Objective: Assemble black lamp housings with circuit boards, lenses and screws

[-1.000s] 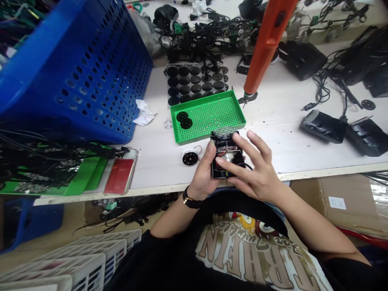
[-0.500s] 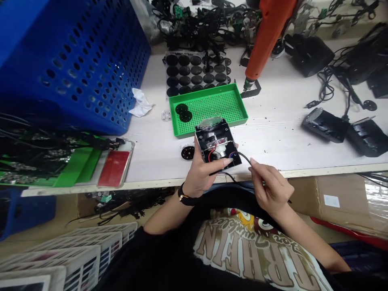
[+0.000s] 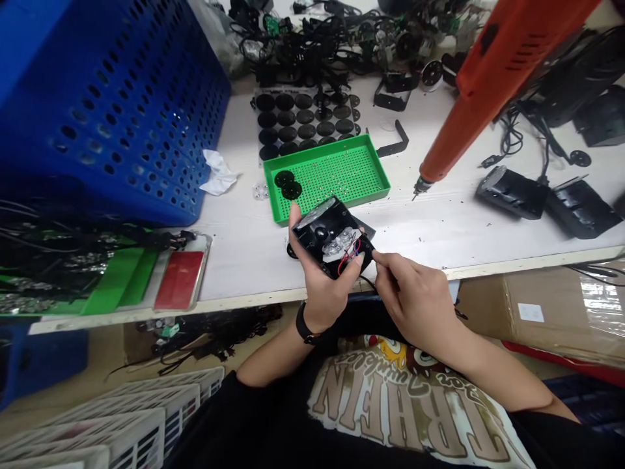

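My left hand [image 3: 322,286] holds a black boxy device [image 3: 332,234] tilted up, with its fingers behind it and the thumb along its lower edge. Clear lens pieces and thin red wires show on its open face. My right hand [image 3: 415,296] is at the device's lower right corner, its fingertips pinched on a thin black cable [image 3: 368,281]. Most of that cable is hidden by my fingers. A black round part [image 3: 291,251] lies on the bench, mostly hidden behind the device. A green perforated tray [image 3: 351,172] is just beyond my left hand.
An orange electric screwdriver [image 3: 502,91] hangs over the bench, right of my hands. A blue perforated crate [image 3: 107,111] fills the left. Black housings [image 3: 512,192] lie to the right, and tangled black cables [image 3: 342,45] lie at the back. The white bench edge [image 3: 342,290] runs below my hands.
My left hand has turned the device, tilting its open face toward me. My right hand has moved in to the device's corner. The orange screwdriver now appears larger and further right.
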Motion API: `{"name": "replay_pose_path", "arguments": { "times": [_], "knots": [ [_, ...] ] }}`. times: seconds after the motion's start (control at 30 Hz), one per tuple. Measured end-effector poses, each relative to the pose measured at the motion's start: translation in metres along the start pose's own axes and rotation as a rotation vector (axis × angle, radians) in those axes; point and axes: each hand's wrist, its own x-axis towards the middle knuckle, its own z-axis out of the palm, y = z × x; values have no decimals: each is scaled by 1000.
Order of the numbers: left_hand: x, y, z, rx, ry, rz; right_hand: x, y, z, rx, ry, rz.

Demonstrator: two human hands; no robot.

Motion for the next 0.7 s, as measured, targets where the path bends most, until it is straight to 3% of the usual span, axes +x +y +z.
{"name": "replay_pose_path", "arguments": {
  "times": [0.13, 0.33, 0.53, 0.7],
  "knots": [
    [-1, 2, 4, -54, 58, -22, -3, 0, 11, 29, 56, -37],
    [5, 10, 8, -247, 98, -241, -2, 11, 10, -89, 22, -198],
    [6, 19, 15, -236, 161, -255, -4, 17, 10, 16, -1, -133],
    [14, 24, 8, -259, 145, -380, 1, 30, 16, 22, 2, -247]
  ]
}}
